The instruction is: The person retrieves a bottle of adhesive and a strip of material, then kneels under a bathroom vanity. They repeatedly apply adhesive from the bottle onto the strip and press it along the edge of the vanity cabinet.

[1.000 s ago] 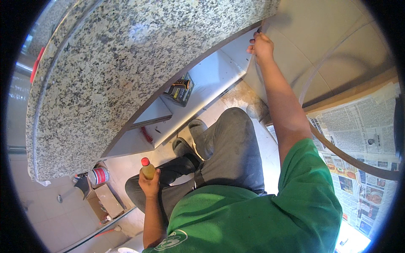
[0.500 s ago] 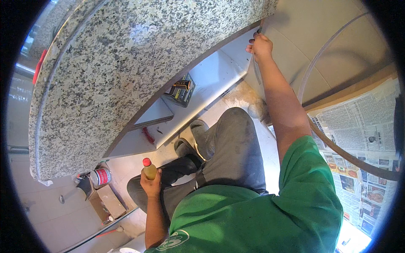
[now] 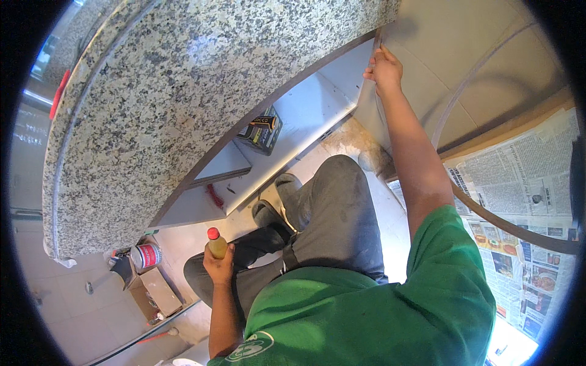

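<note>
My left hand (image 3: 218, 265) is closed round a small bottle (image 3: 217, 245) with a red cap and yellowish liquid, held upright above my left thigh. Far out at the upper right, my right hand (image 3: 386, 71) is at the front edge of the cabinet's side panel (image 3: 360, 70), close to the tiled wall. Its fingers are bent, with one stretched up along that edge. They seem to pinch a thin edging strip, part of which hangs below the hand. A long, brown edging strip (image 3: 519, 232) loops through the air at my right; where it joins the hand is hard to make out.
A speckled granite countertop (image 3: 165, 104) overhangs the white cabinet. Inside stand a dark box (image 3: 264, 135) and a red item (image 3: 214, 195). A labelled can (image 3: 146, 256) and cardboard box (image 3: 160, 290) are at lower left. Newspaper (image 3: 516, 177) covers a surface at right.
My right hand has shifted slightly right and down, and one finger now points up along the panel edge. The strip's loop sways a little. My left hand holds the bottle as before.
</note>
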A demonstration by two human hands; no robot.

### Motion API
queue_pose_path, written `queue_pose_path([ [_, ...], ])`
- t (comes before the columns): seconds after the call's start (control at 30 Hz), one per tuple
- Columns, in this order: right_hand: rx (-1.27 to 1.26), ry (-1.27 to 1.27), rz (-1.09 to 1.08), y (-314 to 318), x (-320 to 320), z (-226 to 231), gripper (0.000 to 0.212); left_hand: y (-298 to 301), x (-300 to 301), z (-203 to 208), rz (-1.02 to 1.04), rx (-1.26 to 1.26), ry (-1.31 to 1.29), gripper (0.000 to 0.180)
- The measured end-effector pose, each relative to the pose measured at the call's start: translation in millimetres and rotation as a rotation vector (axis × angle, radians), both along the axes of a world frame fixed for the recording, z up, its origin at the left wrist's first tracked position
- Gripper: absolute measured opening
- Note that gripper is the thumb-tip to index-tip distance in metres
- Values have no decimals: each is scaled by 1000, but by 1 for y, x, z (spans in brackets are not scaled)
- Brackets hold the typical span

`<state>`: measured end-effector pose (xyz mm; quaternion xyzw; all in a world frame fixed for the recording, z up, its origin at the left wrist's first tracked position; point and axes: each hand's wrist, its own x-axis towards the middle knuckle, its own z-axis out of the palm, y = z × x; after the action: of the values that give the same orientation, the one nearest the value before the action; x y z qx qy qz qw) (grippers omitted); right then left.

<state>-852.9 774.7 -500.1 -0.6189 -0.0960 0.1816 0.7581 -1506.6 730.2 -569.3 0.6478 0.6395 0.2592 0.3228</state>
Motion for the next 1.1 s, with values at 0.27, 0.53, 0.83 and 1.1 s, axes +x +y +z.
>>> queue_pose_path([
  [0.27,-120,108,107,17,-19,-46,45,3,4,0,-8,-6,-28,43],
  [0.53,194,512,288,-42,-83,-41,39,0,-1,-2,-8,-15,-79,43],
  [0.83,350,616,778,-135,-194,27,44,-5,18,26,-183,-7,-209,44],
  [1.1,205,537,1032,-164,-265,59,55,14,81,130,-743,179,53,56],
])
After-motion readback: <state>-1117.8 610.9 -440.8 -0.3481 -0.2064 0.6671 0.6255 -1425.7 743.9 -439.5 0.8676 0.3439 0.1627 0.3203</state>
